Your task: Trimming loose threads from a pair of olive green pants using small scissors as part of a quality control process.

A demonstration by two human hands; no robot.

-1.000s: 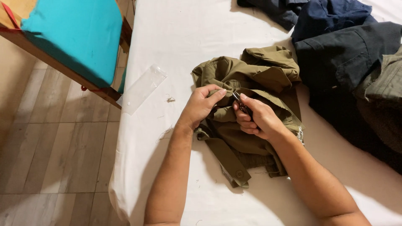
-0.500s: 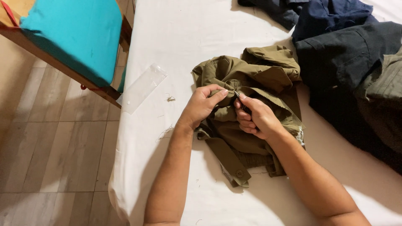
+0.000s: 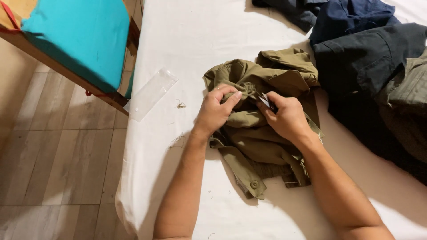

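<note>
Right now the olive-green garment lies bunched near the middle of the table, toward its left edge. The left hand pinches a fold of the cloth, fingers closed on it; the right hand is clamped on a small dark tool, its kind too small to tell. The fabric looks soft, light and floppy, probably best gripped at a seam or fold. Dark blue clothes run off the right edge
</note>
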